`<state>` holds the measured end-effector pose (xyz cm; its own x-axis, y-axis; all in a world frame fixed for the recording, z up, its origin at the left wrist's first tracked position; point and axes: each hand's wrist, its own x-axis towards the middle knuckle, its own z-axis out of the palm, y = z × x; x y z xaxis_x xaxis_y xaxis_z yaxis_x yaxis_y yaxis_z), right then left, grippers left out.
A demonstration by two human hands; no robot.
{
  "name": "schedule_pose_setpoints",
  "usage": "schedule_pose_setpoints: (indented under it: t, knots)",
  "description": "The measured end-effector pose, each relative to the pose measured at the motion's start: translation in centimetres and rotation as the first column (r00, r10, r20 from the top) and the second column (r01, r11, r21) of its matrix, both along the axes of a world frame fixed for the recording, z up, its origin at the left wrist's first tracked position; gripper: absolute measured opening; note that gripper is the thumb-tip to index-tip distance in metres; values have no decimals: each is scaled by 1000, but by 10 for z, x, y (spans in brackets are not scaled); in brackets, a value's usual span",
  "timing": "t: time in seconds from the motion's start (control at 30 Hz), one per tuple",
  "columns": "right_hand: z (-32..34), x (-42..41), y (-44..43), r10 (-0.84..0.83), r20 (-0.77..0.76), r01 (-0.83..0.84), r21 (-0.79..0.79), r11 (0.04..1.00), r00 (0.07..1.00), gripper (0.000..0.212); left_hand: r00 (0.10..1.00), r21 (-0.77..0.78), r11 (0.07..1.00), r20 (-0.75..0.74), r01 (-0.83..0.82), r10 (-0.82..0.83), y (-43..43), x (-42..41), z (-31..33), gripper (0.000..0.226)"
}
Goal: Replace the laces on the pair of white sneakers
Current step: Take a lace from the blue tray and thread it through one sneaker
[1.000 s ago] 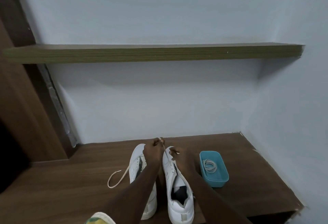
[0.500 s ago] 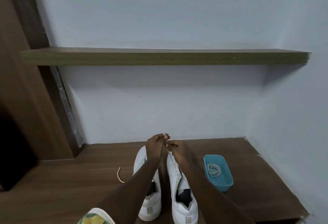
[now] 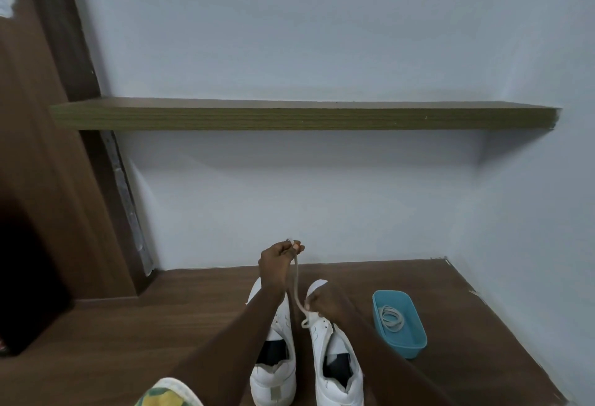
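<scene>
Two white sneakers stand side by side on the wooden surface, toes away from me: the left sneaker [image 3: 278, 370] and the right sneaker [image 3: 335, 363]. My left hand [image 3: 277, 261] is raised above their toes and pinches the end of a white lace [image 3: 295, 280]. That lace runs down to the front eyelets of the right sneaker. My right hand [image 3: 325, 301] rests on the right sneaker's toe and grips the lace near the eyelets; its fingers are partly hidden.
A blue plastic tray [image 3: 415, 338] holding coiled white laces [image 3: 391, 318] sits right of the sneakers. A wooden shelf [image 3: 302, 114] crosses the wall above. Walls close the back and right; a brown cabinet side [image 3: 48, 180] stands left.
My left hand has lifted, drawing the lace up out of the right sneaker, while my right hand dropped onto its toe. The loose lace end left of the shoes is gone.
</scene>
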<state>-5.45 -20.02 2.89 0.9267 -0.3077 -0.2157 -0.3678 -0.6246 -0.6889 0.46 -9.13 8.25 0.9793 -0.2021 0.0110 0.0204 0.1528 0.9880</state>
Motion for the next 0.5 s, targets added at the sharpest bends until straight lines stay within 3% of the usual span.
schedule_pose_setpoints:
  t: [0.1,0.23,0.33,0.43,0.5]
  knots:
    - [22,1,6,-102,224,63,176,982,969,23,995,69,993,-23,98,-96,1,-2,-4,10]
    - [44,5,16,-271,337,135,376,917,901,24,984,52,982,-31,179,-178,2,-10,-4,13]
    - [42,4,15,-249,297,172,260,950,922,34,986,78,982,-19,169,-168,4,-12,-1,18]
    - [33,1,15,-99,173,87,77,993,980,14,994,84,990,-7,114,-114,8,-9,1,10]
    - [21,-1,14,-26,51,29,-49,998,998,21,996,92,992,18,84,-86,10,-5,0,10]
